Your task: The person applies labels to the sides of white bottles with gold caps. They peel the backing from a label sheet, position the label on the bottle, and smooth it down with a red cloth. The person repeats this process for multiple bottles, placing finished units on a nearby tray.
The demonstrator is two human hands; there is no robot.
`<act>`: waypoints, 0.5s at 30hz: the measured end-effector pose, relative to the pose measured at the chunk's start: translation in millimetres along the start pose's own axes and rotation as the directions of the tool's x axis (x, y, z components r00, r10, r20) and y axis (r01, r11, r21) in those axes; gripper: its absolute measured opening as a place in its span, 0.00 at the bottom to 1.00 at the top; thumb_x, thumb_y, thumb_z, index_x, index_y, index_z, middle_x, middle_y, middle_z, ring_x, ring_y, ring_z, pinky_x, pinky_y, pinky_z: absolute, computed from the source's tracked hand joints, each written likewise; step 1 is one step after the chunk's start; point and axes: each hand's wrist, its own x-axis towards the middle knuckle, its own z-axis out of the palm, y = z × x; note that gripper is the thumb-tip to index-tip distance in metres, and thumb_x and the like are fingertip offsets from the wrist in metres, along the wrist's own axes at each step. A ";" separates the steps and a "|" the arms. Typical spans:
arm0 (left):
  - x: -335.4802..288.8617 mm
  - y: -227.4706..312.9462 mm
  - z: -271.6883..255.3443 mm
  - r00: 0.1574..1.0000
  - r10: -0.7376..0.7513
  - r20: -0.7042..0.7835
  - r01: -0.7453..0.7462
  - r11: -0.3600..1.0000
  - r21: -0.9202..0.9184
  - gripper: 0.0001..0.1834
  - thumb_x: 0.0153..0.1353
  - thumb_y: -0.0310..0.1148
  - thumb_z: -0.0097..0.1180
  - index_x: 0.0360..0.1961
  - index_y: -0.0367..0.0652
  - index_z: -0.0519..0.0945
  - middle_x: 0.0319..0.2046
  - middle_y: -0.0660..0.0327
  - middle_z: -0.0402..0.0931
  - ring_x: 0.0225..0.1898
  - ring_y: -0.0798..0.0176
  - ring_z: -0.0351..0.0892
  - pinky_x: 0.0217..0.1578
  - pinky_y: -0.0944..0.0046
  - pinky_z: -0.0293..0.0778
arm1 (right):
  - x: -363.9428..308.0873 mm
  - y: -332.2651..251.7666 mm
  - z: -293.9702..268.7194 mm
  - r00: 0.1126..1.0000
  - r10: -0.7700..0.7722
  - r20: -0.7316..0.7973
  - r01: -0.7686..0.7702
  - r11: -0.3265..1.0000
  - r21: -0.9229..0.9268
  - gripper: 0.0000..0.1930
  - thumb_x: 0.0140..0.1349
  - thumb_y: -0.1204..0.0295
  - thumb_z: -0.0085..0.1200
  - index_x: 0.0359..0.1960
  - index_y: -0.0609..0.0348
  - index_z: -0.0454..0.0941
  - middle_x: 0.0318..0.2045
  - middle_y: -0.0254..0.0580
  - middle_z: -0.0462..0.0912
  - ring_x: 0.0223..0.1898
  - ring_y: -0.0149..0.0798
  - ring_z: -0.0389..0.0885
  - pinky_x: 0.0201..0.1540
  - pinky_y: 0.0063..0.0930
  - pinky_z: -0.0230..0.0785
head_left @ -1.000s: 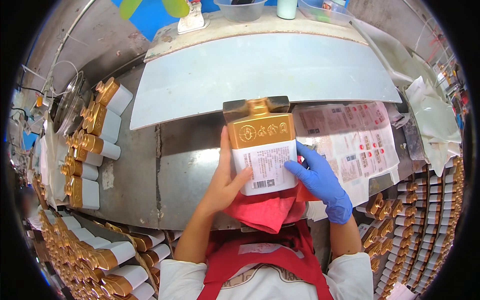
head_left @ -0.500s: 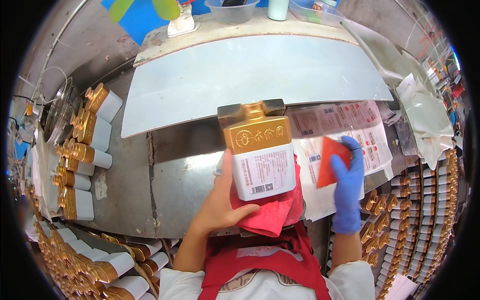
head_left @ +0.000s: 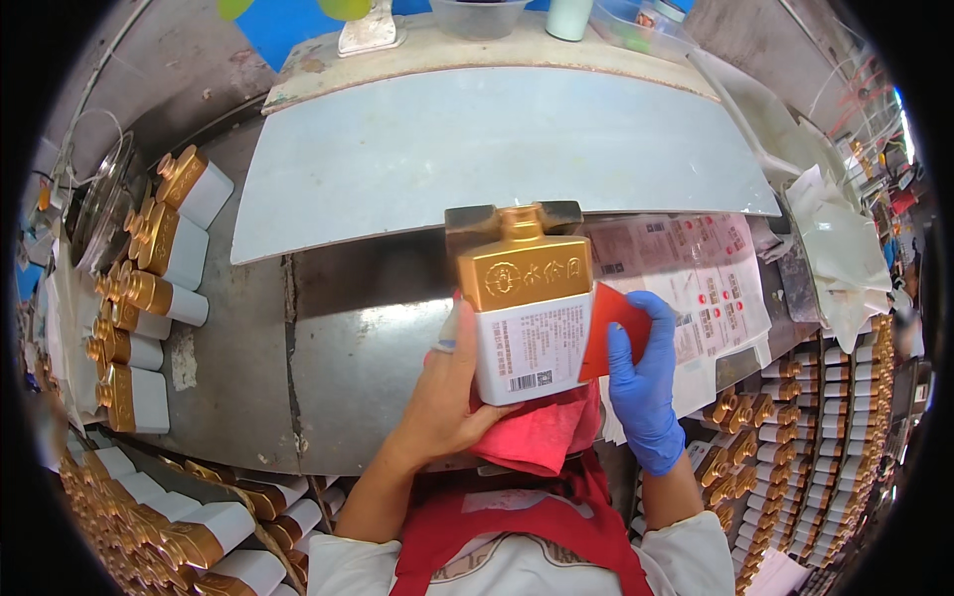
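A flat-shouldered white bottle with a gold embossed upper part stands tilted in front of me, its printed text facing up. My bare left hand grips the bottle by its left side and lower corner. In my right hand, gloved in blue, is a red flat scraper, pinched between thumb and fingers. The scraper's edge lies at the bottle's right side; whether it presses on it I cannot tell. Below the bottle is a pink cloth. Behind the bottle's neck sits a dark block-like holder.
Printed label sheets lie right of the bottle. A pale board spans the table's back. Several gold-and-white bottles line the left side; more fill racks at right and lower left. Crumpled white paper hangs at far right.
My right hand has moved left, bringing the red scraper from over the label sheets to the bottle's right side. The bottle has shifted slightly to the right in the picture.
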 end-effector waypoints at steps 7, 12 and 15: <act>-6.9 -1.7 6.3 0.988 -0.138 -0.065 0.130 0.984 -0.124 0.60 0.44 0.30 0.69 0.67 0.31 0.36 0.60 0.43 0.58 0.61 0.49 0.62 0.59 0.58 0.57 | 34.6 -22.7 -5.5 0.946 -0.211 -0.247 0.240 0.967 0.092 0.18 0.51 0.84 0.57 0.45 0.60 0.71 0.41 0.40 0.76 0.38 0.31 0.74 0.43 0.27 0.68; -1.9 -6.4 15.0 0.974 -0.100 -0.203 0.096 0.995 -0.025 0.51 0.42 0.28 0.69 0.65 0.34 0.51 0.61 0.45 0.55 0.63 0.49 0.57 0.60 0.58 0.57 | 17.1 -25.3 -1.9 0.701 -0.667 0.253 0.688 0.726 0.009 0.14 0.44 0.78 0.61 0.35 0.47 0.80 0.31 0.36 0.82 0.25 0.37 0.77 0.28 0.28 0.68; 1.1 -4.1 19.4 0.963 -0.076 -0.259 0.062 0.996 -0.059 0.43 0.42 0.26 0.66 0.61 0.35 0.59 0.60 0.43 0.56 0.62 0.43 0.55 0.61 0.55 0.54 | -28.4 -21.4 -15.5 0.690 -0.566 0.452 0.595 0.798 0.091 0.15 0.43 0.78 0.62 0.33 0.43 0.81 0.31 0.36 0.83 0.26 0.37 0.80 0.29 0.29 0.71</act>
